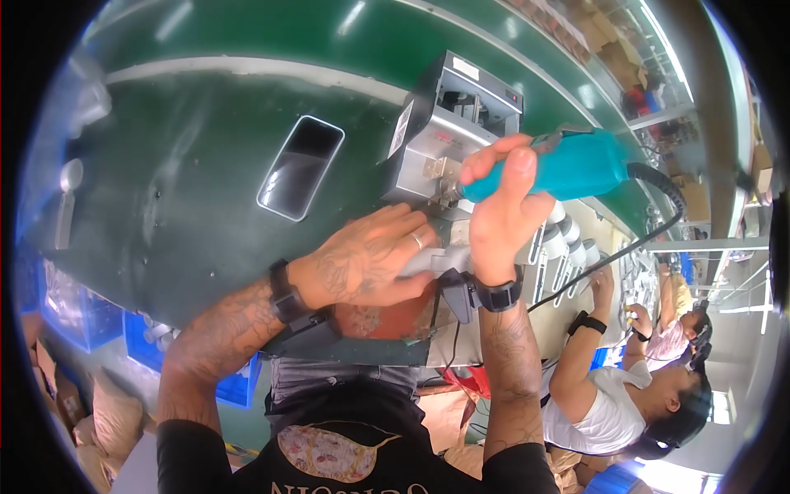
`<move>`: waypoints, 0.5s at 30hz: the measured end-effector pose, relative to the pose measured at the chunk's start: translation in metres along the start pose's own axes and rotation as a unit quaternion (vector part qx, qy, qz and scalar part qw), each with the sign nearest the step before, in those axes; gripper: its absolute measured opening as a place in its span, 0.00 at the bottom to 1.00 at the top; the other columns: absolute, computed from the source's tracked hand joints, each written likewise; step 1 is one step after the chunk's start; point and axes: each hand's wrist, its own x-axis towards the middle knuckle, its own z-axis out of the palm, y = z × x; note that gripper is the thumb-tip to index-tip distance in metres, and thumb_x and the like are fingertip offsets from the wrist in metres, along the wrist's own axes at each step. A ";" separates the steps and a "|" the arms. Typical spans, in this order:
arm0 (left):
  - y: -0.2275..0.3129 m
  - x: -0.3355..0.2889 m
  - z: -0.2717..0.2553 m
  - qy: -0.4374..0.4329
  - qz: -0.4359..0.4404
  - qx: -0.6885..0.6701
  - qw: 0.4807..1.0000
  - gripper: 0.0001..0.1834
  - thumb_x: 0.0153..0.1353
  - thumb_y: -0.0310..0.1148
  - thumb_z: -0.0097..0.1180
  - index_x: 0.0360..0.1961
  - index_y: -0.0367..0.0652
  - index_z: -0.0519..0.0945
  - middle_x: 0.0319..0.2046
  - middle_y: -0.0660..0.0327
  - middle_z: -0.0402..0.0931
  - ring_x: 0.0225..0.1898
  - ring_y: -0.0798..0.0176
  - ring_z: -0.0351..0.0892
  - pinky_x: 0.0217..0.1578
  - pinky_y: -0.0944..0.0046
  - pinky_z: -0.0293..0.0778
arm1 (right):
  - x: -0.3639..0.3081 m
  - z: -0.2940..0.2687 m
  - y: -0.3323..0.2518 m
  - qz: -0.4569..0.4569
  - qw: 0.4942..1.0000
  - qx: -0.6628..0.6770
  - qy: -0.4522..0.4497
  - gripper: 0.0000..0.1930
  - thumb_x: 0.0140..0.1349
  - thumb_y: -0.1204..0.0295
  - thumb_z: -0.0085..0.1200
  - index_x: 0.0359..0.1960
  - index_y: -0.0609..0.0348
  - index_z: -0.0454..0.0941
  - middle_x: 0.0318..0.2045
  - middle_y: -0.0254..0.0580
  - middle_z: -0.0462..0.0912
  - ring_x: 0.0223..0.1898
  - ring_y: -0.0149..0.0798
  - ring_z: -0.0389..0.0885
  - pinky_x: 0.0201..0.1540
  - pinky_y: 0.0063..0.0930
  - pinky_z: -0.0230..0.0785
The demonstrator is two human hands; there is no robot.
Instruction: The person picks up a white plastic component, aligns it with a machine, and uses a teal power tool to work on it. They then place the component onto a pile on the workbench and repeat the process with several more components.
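My right hand (508, 193) is wrapped round a teal electric screwdriver (580, 165), its black cord trailing off to the right. The tool lies nearly level, its tip pointing left at a small metal fixture on the front of a grey machine (451, 132). Close by on the left, my left hand (380, 255) curls its fingers on a light grey part (436, 262) below the machine's front. Part of that piece is hidden behind my fingers and right wrist. Black bands with small boxes sit on both wrists.
A smartphone (301, 168) lies on the dark green table (189, 189) left of the machine. White cylindrical parts (568, 235) stand to the right. A co-worker in a white shirt (605, 412) sits further right. Blue bins (239, 387) and cardboard boxes are below the table's left edge.
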 end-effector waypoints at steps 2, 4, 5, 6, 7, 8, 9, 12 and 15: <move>0.001 0.001 0.002 -0.001 0.001 -0.003 1.000 0.16 0.51 0.34 0.63 0.38 0.38 0.74 0.35 0.54 0.71 0.39 0.48 0.72 0.41 0.53 0.73 | -0.001 0.000 0.002 0.004 0.999 0.045 0.003 0.19 0.74 0.58 0.46 0.39 0.65 0.70 0.23 0.40 0.74 0.24 0.35 0.74 0.29 0.29 0.68; 0.001 0.001 0.002 -0.002 0.002 -0.007 1.000 0.16 0.51 0.34 0.63 0.39 0.38 0.74 0.35 0.54 0.71 0.39 0.48 0.72 0.42 0.53 0.73 | -0.004 -0.001 -0.003 0.003 0.999 0.033 0.001 0.19 0.74 0.57 0.46 0.39 0.65 0.71 0.22 0.41 0.73 0.23 0.35 0.73 0.28 0.29 0.67; 0.001 0.001 0.001 -0.002 0.003 -0.013 1.000 0.16 0.51 0.33 0.62 0.39 0.37 0.74 0.35 0.53 0.71 0.39 0.48 0.73 0.42 0.53 0.73 | -0.006 0.000 -0.006 0.003 0.999 0.031 0.004 0.19 0.74 0.57 0.46 0.39 0.65 0.71 0.22 0.41 0.73 0.23 0.35 0.73 0.28 0.29 0.67; 0.000 0.001 0.002 -0.006 0.005 -0.015 1.000 0.16 0.51 0.33 0.62 0.39 0.37 0.74 0.35 0.53 0.71 0.39 0.48 0.73 0.42 0.53 0.73 | -0.008 0.001 -0.011 0.028 0.999 0.020 -0.002 0.20 0.73 0.56 0.46 0.40 0.65 0.71 0.22 0.41 0.73 0.23 0.35 0.73 0.28 0.29 0.67; -0.001 -0.001 0.002 0.001 0.011 -0.003 1.000 0.16 0.51 0.32 0.62 0.39 0.37 0.74 0.34 0.53 0.71 0.39 0.48 0.72 0.42 0.53 0.73 | -0.012 0.001 -0.016 0.056 0.998 0.009 -0.009 0.20 0.73 0.56 0.47 0.40 0.65 0.71 0.22 0.41 0.73 0.23 0.36 0.73 0.28 0.30 0.67; -0.002 -0.002 0.003 0.008 0.017 0.007 1.000 0.16 0.51 0.32 0.62 0.39 0.37 0.75 0.34 0.53 0.71 0.39 0.48 0.72 0.42 0.53 0.73 | -0.017 -0.003 -0.021 0.061 0.998 0.007 -0.006 0.20 0.73 0.56 0.47 0.40 0.65 0.71 0.22 0.41 0.73 0.23 0.36 0.73 0.28 0.30 0.67; -0.004 0.000 0.003 0.005 0.026 -0.007 1.000 0.14 0.52 0.32 0.62 0.38 0.37 0.75 0.34 0.53 0.71 0.39 0.48 0.72 0.42 0.54 0.73 | -0.025 -0.009 -0.026 0.056 0.998 0.028 0.003 0.21 0.73 0.54 0.47 0.41 0.65 0.71 0.21 0.40 0.73 0.23 0.35 0.72 0.27 0.29 0.67; 0.000 0.004 0.003 -0.015 0.006 0.012 1.000 0.14 0.54 0.32 0.62 0.38 0.37 0.75 0.34 0.54 0.71 0.39 0.48 0.72 0.42 0.54 0.73 | -0.044 -0.036 -0.039 0.046 0.997 0.051 -0.029 0.31 0.67 0.43 0.50 0.46 0.66 0.69 0.20 0.39 0.70 0.21 0.35 0.70 0.26 0.29 0.65; -0.003 0.003 0.003 -0.012 0.007 0.014 1.000 0.14 0.56 0.33 0.61 0.40 0.38 0.76 0.35 0.54 0.71 0.39 0.49 0.72 0.41 0.54 0.72 | -0.059 -0.042 -0.039 0.062 0.997 0.031 -0.033 0.31 0.67 0.43 0.50 0.46 0.66 0.69 0.20 0.40 0.70 0.21 0.36 0.70 0.26 0.30 0.64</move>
